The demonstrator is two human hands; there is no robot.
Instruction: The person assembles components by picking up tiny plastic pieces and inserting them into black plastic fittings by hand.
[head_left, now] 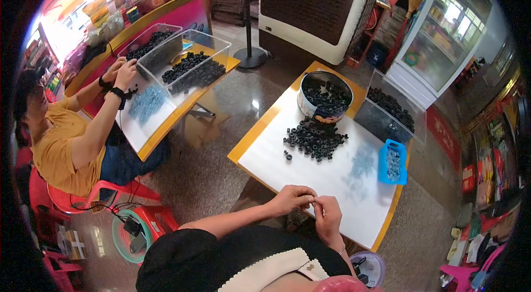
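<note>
The left hand (293, 199) and right hand (328, 215) are meeting at the fingertips by the near edge of a white-topped table (276, 167); anything between them is too small to tell. Black ring-shaped pieces (318, 140) are lying heaped before a round tin (307, 106) holding more. Translucent bluish bits (360, 166) are lying beside a blue plastic basket (383, 166). At another table (145, 147) leftward, a co-worker in a mustard shirt (69, 145) is reaching toward clear bins.

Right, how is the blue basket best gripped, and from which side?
Probably by its two long side walls, from the near end: the blue basket stands upright, narrow and open-topped with small pieces inside, and nothing heaped at that end.
</note>
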